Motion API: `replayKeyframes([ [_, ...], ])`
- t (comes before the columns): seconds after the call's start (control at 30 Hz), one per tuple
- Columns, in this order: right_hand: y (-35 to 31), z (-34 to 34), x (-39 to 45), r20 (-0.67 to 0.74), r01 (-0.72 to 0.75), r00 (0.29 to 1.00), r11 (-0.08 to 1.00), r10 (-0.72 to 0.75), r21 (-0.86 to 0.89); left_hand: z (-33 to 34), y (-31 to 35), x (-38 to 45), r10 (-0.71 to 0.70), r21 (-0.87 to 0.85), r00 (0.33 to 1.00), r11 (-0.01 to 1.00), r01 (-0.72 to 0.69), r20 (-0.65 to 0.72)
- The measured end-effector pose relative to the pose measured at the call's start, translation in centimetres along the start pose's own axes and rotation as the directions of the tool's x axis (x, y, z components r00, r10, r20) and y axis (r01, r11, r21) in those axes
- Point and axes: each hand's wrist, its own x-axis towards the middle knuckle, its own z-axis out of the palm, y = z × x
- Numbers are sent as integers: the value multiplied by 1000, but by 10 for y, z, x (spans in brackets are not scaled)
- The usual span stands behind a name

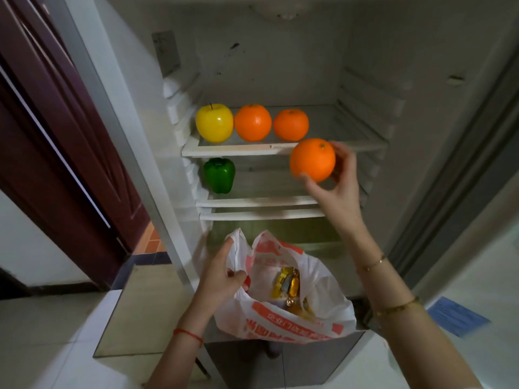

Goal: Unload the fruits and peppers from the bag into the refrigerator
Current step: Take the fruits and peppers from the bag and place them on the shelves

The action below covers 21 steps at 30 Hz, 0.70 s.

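R hand [335,181] is raised in front of the open white refrigerator [365,66], fingers and thumb curled round a round bright orange fruit [312,159], held in the air just in front of the top shelf's front edge, right of centre. Thin gold bracelets on that wrist and forearm.

L hand [224,273] is lower, fingers curled, pinching the rim of a thin white plastic bag w/ red-orange print [292,324] and holding its mouth open. Red string on that wrist. Inside the bag: a few yellow and gold wrapped items [286,284], too small to identify. Bag hangs in front of the fridge's lower part.

Top white-rimmed glass shelf [337,146] carries three pieces in a row, L to R: shiny yellow apple w/ dark stem [214,123], an orange [252,122] touching or nearly touching it, then a second orange [291,124] just beside that. Next shelf down [266,200]: glossy green bell pepper [219,175] upright at the far left, near the side wall.

Left of the fridge: dark reddish-brown wooden door [56,136]. Pale tiled floor [42,332] below; blue paper sheet [459,315] lies on it at right.
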Motion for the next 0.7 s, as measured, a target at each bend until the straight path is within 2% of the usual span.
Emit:
replayKeyframes([
  [0.1,-1,-9,40,-177,39,983,993,-58,-109,2,1,-1,-9,26,1000,1000,9,-17],
  [0.17,1,-14,65,-224,24,972,984,-64,-177,1,0,0,-23,32,999,999,24,-25],
  [0.37,22,-11,111,-216,-88,976,935,13,-343,-3,1,1,-20,40,999,999,22,-40],
  [0.7,23,-6,119,-170,-110,984,925,51,-363,-10,-2,1,-30,-8,998,1000,29,-47],
])
